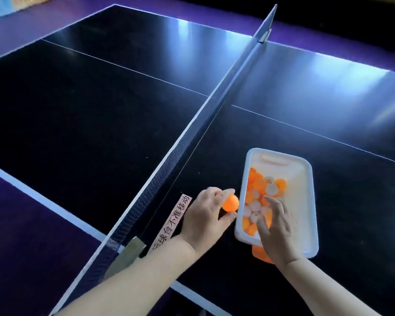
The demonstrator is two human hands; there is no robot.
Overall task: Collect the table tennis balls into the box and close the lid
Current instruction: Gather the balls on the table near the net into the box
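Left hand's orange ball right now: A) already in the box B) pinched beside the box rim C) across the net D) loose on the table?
B: the left hand pinches the orange ball just outside the rim of the box.

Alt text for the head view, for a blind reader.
The left hand pinches an orange ball beside an open white box of orange and white balls; the right hand hovers over it. The box sits on a table near the net.

The net [169, 156] walls off the left; bare table [328, 115] lies beyond the box [310, 201].
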